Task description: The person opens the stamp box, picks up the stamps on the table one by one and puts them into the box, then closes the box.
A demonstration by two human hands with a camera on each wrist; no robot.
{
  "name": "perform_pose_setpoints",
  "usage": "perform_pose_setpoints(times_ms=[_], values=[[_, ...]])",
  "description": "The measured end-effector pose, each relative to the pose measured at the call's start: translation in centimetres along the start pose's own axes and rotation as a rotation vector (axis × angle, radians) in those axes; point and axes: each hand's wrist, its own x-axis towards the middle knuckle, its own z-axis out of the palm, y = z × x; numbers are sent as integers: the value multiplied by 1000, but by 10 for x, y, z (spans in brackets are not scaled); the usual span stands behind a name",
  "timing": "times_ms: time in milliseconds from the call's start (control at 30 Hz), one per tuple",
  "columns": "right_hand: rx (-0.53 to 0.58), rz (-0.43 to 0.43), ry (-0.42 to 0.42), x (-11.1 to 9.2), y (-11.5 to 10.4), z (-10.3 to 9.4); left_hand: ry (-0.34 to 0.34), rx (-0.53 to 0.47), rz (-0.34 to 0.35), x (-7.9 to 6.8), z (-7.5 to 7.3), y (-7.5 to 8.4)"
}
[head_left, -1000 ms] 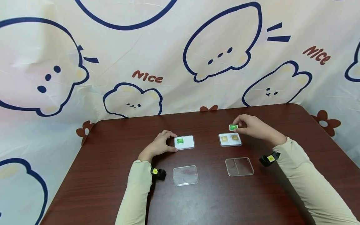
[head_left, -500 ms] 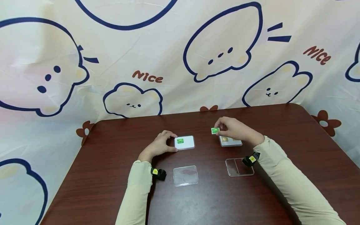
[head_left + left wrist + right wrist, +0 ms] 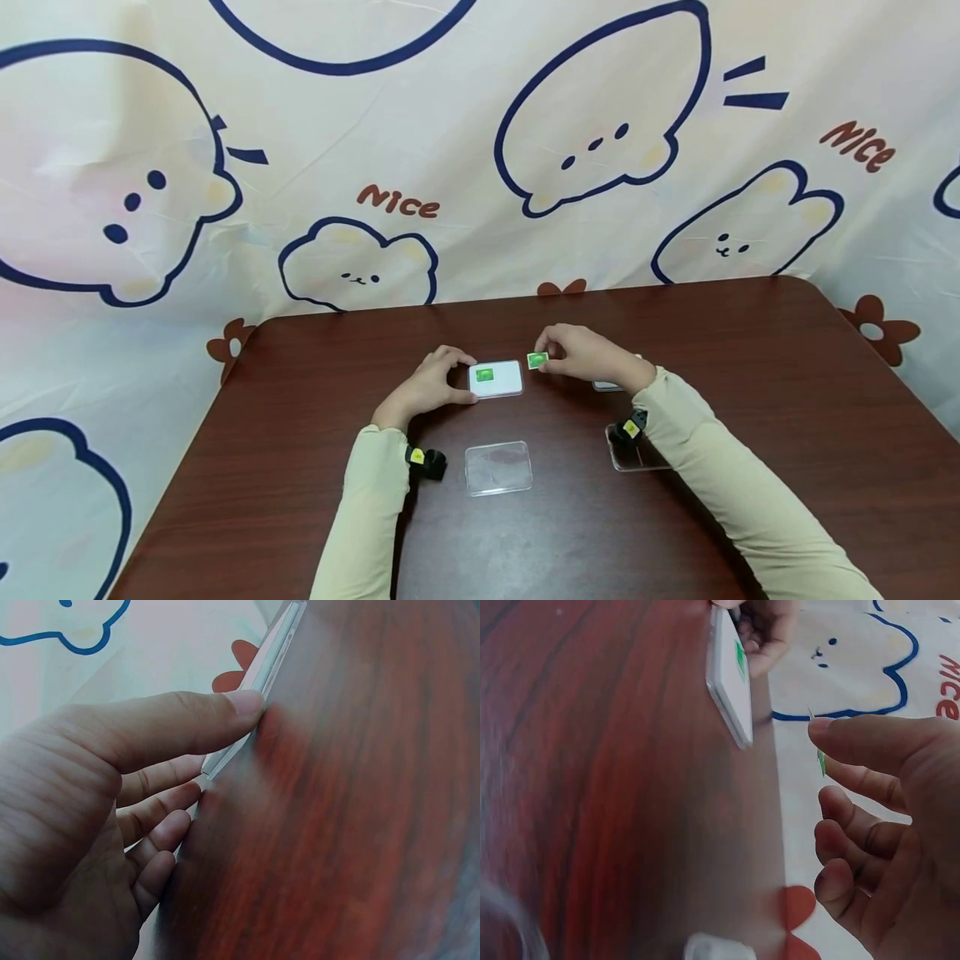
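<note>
My left hand (image 3: 426,387) grips the left end of a flat white case (image 3: 507,385), thumb on the near edge and fingers at the far one. A small green stamp (image 3: 484,375) lies on the case's left half; its right half is plain white. Just right of this case, my right hand (image 3: 588,354) pinches a second green stamp (image 3: 536,361) with a pale border between thumb and forefinger. In the right wrist view that stamp (image 3: 821,763) is seen edge-on, raised off the table, with the other fingers curled loosely below.
Mostly hidden behind my right forearm is another white case (image 3: 606,386). Nearer me lie two clear plastic lids, one on the left (image 3: 498,468) and one on the right (image 3: 622,457), partly covered by the right wrist. A printed cloth (image 3: 465,125) hangs behind the brown table (image 3: 337,358).
My right hand has carried the green stamp leftward from above the right case to beside the left case. The left hand has kept its grip; the view has shifted slightly.
</note>
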Motion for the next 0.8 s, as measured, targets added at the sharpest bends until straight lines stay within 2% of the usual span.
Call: perform_pose_setpoints(times_ms=[333,567,800], values=[[15,14,-47,14,-6,22,6,8,8,0,0,1],[17,-17,-58,20,-8,29,5,-1,-4,1,1,1],[10,8,-62,25,-12,34,6,2,-6,1,1,0]])
